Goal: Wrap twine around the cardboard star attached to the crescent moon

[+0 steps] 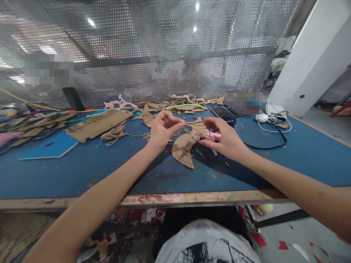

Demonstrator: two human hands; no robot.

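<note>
A curved, tail-shaped cardboard piece [184,148] covered in rows of brown twine is held above the table in the middle of the head view. My right hand [226,138] grips its right edge between thumb and fingers. At its upper left, my left hand [163,129] is closed in a pinch on a thin strand of twine that meets the piece. A loose coil of twine [113,134] lies to the left, its strand running toward my left hand. Behind the right fingers, a pink tool [215,136] is partly hidden; its kind cannot be made out.
A flat cardboard sheet [100,122] and a blue board [49,146] lie at the left. Cardboard scraps [189,107] line the back by a perforated metal screen [153,47]. Dark-blue-handled scissors [232,121], a phone [220,112] and a white charger with cables [262,117] sit right.
</note>
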